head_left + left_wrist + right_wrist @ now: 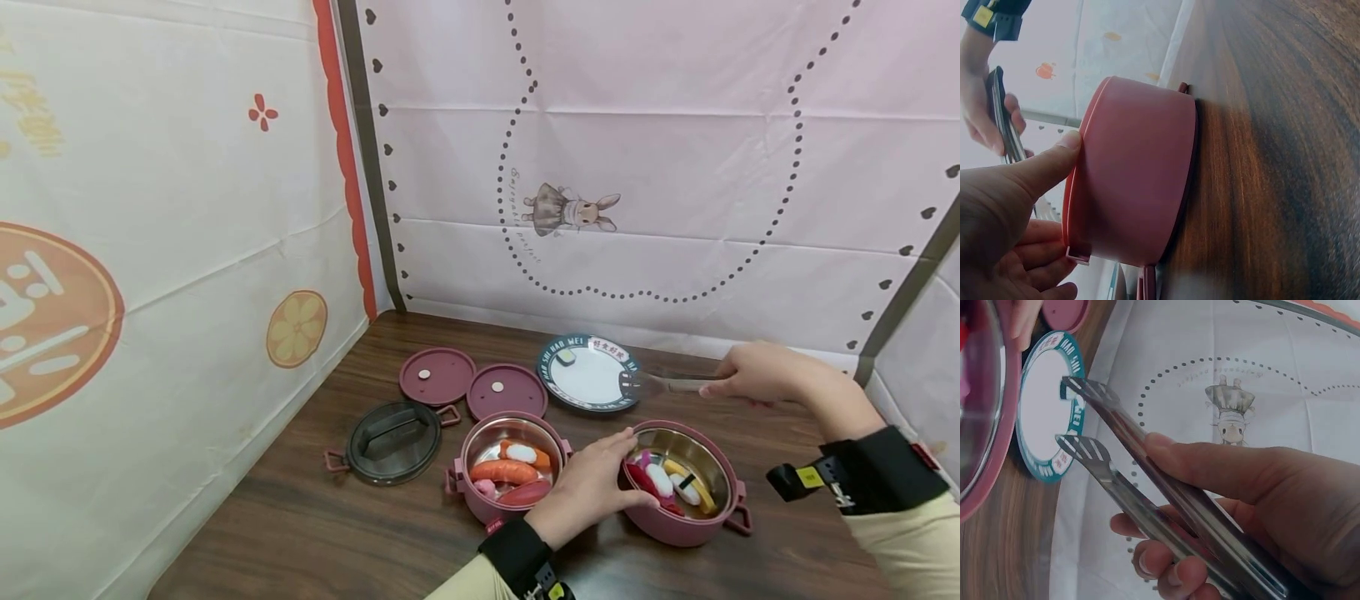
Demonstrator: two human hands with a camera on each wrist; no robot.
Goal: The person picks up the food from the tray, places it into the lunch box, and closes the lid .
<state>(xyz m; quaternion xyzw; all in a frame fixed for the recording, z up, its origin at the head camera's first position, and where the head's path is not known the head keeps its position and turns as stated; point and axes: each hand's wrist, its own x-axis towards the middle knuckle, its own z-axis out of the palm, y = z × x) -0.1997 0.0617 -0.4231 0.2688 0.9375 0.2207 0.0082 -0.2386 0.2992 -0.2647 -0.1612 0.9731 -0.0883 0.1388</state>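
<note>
Where the right hand (753, 372) curls round the handles of metal tongs (1147, 481), the two slotted tips stand apart over the rim of a white plate with a teal border (592, 379), near the back of the wooden worktop (315, 517). A small piece of toy sushi (566, 357) lies on that plate's far-left edge. In front of the plate, the left hand (588, 487) grips the rim of a pink steel-lined pot (686, 525), thumb on the outer wall, toy sushi pieces inside. Just left stands a second pink pot (468, 496) holding toy sausage and other food. Behind it lie two pink round lids (438, 377) and, further left, a dark clear lid (392, 442).
</note>
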